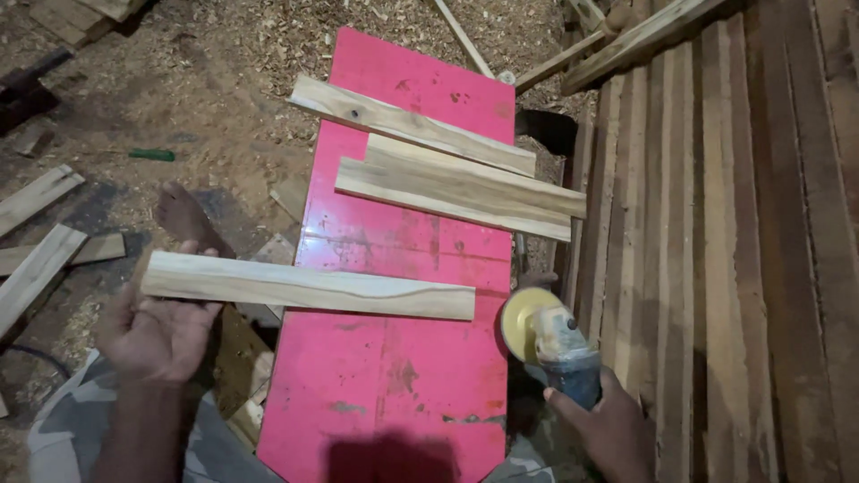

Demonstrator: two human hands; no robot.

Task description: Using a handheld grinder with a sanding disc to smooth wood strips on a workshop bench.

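Workshop floor (224,107): packed earth strewn with sawdust and shavings. Pink painted surface (394,376), scuffed, set lengthwise at centre. Stack of long timber planks (716,250) along the right. Offcuts (40,250) scattered left. Light dim, warm.

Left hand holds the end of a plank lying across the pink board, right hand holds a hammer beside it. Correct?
Not quite. The head view shows the right hand gripping a grinder with a yellow disc, not a hammer. The rest stands: the left hand holds the end of a plank lying across the pink board, with the grinder beside the board.
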